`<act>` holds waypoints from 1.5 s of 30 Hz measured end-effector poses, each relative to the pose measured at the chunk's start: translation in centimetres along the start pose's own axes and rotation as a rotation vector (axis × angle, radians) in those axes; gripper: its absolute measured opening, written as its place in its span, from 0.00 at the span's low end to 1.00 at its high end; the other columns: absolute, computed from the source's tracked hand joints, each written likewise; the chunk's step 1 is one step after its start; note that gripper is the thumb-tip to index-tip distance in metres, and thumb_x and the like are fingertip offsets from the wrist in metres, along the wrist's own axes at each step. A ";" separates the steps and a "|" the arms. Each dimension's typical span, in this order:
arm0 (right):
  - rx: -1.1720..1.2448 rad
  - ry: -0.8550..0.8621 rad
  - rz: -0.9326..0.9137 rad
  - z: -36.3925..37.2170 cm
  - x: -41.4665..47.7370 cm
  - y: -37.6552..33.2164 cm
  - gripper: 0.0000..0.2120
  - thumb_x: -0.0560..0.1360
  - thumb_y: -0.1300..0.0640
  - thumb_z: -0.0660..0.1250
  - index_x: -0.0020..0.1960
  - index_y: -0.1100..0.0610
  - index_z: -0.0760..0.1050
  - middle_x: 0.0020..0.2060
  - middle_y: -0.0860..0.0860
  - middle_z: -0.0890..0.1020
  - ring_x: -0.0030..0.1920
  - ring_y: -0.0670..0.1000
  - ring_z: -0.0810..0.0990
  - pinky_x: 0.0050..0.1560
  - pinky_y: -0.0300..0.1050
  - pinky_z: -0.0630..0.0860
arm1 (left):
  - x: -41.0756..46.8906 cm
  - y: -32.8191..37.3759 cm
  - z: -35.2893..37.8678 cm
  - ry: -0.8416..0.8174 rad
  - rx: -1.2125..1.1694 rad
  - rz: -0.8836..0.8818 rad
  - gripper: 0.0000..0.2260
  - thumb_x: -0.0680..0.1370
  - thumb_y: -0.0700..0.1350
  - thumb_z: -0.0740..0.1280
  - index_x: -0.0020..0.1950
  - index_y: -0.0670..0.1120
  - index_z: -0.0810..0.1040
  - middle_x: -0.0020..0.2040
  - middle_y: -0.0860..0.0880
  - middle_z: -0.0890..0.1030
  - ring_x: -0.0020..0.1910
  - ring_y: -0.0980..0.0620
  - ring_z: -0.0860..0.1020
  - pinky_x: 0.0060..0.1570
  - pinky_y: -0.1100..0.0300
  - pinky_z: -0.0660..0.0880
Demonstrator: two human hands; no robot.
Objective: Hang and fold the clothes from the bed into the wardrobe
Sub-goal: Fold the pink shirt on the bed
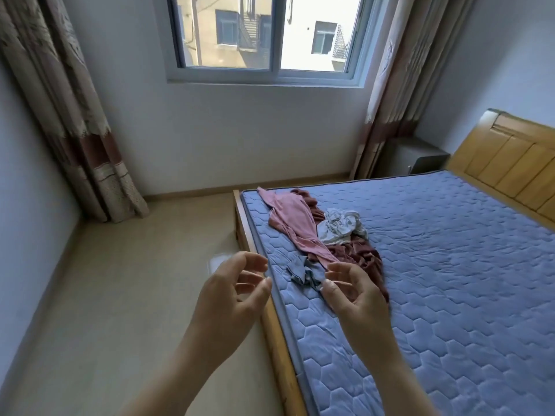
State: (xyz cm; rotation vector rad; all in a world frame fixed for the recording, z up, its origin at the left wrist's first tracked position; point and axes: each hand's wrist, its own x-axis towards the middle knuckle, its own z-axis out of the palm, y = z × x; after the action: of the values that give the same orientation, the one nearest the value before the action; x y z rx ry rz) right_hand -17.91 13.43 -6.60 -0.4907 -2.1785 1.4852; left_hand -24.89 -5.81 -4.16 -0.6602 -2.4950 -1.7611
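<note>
A pile of clothes lies near the left corner of the blue quilted mattress (435, 265). It holds a pink garment (295, 223), a crumpled white one (341, 226), a dark red one (363, 255) underneath, and a small blue-grey piece (301, 273) at the near end. My left hand (231, 292) hovers above the floor just off the bed's edge, fingers curled and apart, holding nothing. My right hand (357, 292) hovers over the near end of the pile, fingers apart and empty. No wardrobe is in view.
The bed has a wooden frame (279, 349) and headboard (516, 163) at right. A grey nightstand (420, 159) stands in the far corner. Curtains (75, 130) hang at both sides of the window (270, 40). Bare floor (120, 295) runs along the bed's left side.
</note>
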 end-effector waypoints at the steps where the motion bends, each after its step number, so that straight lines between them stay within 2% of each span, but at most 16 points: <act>1: -0.004 0.019 0.017 0.5 0.3 0.2 0.09 0.76 0.59 0.70 0.54 0.51 0.77 0.47 0.45 0.83 0.47 0.38 0.81 0.45 0.32 0.77 | 1.0 -0.7 -0.2 -0.022 -0.014 -0.005 0.08 0.74 0.42 0.72 0.49 0.54 0.79 0.46 0.56 0.82 0.44 0.59 0.81 0.43 0.68 0.77; 4: -0.024 0.045 0.067 1.6 1.2 0.9 0.08 0.76 0.59 0.70 0.53 0.50 0.77 0.46 0.45 0.83 0.48 0.39 0.81 0.47 0.34 0.77 | 3.6 -2.4 -0.1 -0.077 -0.042 -0.012 0.08 0.74 0.42 0.72 0.48 0.54 0.79 0.44 0.56 0.83 0.42 0.60 0.81 0.39 0.70 0.75; 9: -0.034 0.134 0.129 2.5 4.5 2.6 0.08 0.76 0.60 0.69 0.53 0.51 0.78 0.46 0.46 0.83 0.46 0.36 0.80 0.45 0.27 0.74 | 8.8 -4.6 1.5 -0.201 -0.049 -0.008 0.09 0.74 0.41 0.72 0.50 0.53 0.79 0.46 0.55 0.82 0.43 0.59 0.81 0.42 0.66 0.78; 13: -0.024 0.199 0.145 3.1 9.3 4.5 0.07 0.76 0.60 0.69 0.53 0.51 0.77 0.46 0.46 0.83 0.45 0.38 0.81 0.45 0.29 0.75 | 14.1 -6.4 3.3 -0.242 -0.020 0.032 0.09 0.74 0.41 0.72 0.49 0.54 0.78 0.46 0.56 0.82 0.42 0.61 0.81 0.40 0.70 0.75; 16: -0.006 0.237 0.147 3.2 13.7 5.8 0.08 0.76 0.60 0.69 0.52 0.50 0.77 0.45 0.46 0.83 0.44 0.39 0.81 0.45 0.32 0.76 | 18.5 -7.5 4.8 -0.266 0.004 0.066 0.09 0.74 0.42 0.72 0.49 0.56 0.78 0.47 0.57 0.82 0.43 0.62 0.81 0.40 0.70 0.76; 19: -0.001 0.264 0.157 3.0 17.9 6.8 0.08 0.76 0.61 0.69 0.51 0.49 0.77 0.44 0.45 0.83 0.44 0.38 0.81 0.43 0.30 0.75 | 22.6 -8.3 6.1 -0.306 0.011 0.084 0.09 0.74 0.44 0.72 0.49 0.57 0.77 0.47 0.60 0.81 0.44 0.61 0.81 0.42 0.67 0.78; 23: -0.011 0.279 0.164 3.4 23.0 7.7 0.08 0.76 0.60 0.69 0.50 0.48 0.77 0.43 0.44 0.83 0.43 0.38 0.81 0.42 0.28 0.75 | 27.8 -10.1 7.2 -0.327 0.004 0.106 0.09 0.74 0.45 0.71 0.50 0.58 0.77 0.48 0.64 0.80 0.44 0.60 0.81 0.41 0.69 0.77; 28: -0.032 0.296 0.221 5.7 27.9 9.2 0.07 0.76 0.61 0.69 0.51 0.50 0.77 0.44 0.45 0.83 0.44 0.40 0.81 0.45 0.35 0.78 | 33.5 -13.0 8.1 -0.410 -0.026 0.084 0.10 0.74 0.44 0.72 0.50 0.57 0.78 0.49 0.62 0.81 0.45 0.58 0.82 0.42 0.65 0.78; 32: -0.062 0.359 0.264 8.5 31.6 10.5 0.08 0.76 0.60 0.69 0.50 0.49 0.77 0.44 0.45 0.83 0.44 0.39 0.81 0.44 0.33 0.77 | 39.2 -16.0 7.9 -0.474 -0.034 0.094 0.10 0.74 0.44 0.72 0.50 0.57 0.78 0.48 0.63 0.80 0.46 0.60 0.81 0.43 0.68 0.77; 35: -0.061 0.405 0.329 11.8 33.7 11.1 0.09 0.76 0.62 0.68 0.50 0.48 0.77 0.45 0.46 0.83 0.44 0.42 0.82 0.46 0.37 0.78 | 43.7 -18.5 7.1 -0.535 -0.048 0.088 0.10 0.74 0.43 0.72 0.50 0.57 0.78 0.48 0.61 0.81 0.45 0.60 0.81 0.43 0.67 0.77; 39: -0.092 0.472 0.400 15.9 36.8 11.1 0.09 0.76 0.62 0.68 0.49 0.48 0.77 0.45 0.45 0.83 0.45 0.40 0.81 0.48 0.38 0.77 | 49.8 -21.3 5.8 -0.622 -0.048 0.091 0.10 0.75 0.43 0.71 0.49 0.58 0.77 0.49 0.62 0.81 0.46 0.60 0.81 0.43 0.68 0.76; 43: -0.103 0.500 0.466 18.5 39.4 11.8 0.08 0.76 0.59 0.69 0.50 0.46 0.77 0.47 0.46 0.82 0.46 0.46 0.81 0.42 0.50 0.80 | 54.2 -23.7 5.8 -0.682 -0.044 0.091 0.10 0.74 0.42 0.71 0.49 0.58 0.77 0.49 0.60 0.81 0.46 0.59 0.81 0.43 0.67 0.76; 45: -0.116 0.509 0.489 19.1 40.7 12.2 0.09 0.75 0.58 0.69 0.50 0.45 0.77 0.48 0.48 0.81 0.46 0.49 0.81 0.42 0.50 0.79 | 55.9 -24.7 6.2 -0.722 -0.046 0.082 0.10 0.75 0.42 0.71 0.49 0.57 0.78 0.49 0.58 0.81 0.46 0.59 0.81 0.45 0.64 0.77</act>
State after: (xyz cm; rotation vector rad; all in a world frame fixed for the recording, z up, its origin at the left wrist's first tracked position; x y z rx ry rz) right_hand -61.90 24.48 -17.18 -1.3561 -1.8104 1.2670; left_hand -82.94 11.30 -14.54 -1.6228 -2.7567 -1.7780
